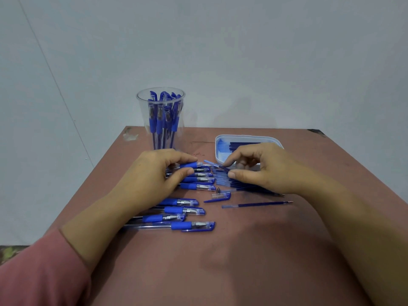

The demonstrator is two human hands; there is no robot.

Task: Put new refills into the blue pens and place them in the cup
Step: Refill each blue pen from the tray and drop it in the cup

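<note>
My left hand [154,173] grips a blue pen barrel [191,165] by its blue grip, its open end pointing right. My right hand [260,166] pinches a thin blue refill [215,164] between thumb and forefinger, the refill's tip just short of the barrel's mouth. A clear plastic cup [160,120] holding several capped blue pens stands behind my left hand. Several capped blue pens [189,226] lie in rows on the table under and in front of my left hand.
A white tray [247,138] with new refills sits at the back right, partly behind my right hand. A pile of refills [240,186] lies under my right hand. A loose cap [218,196], a small metal tip [218,190] and one refill [258,204] lie mid-table.
</note>
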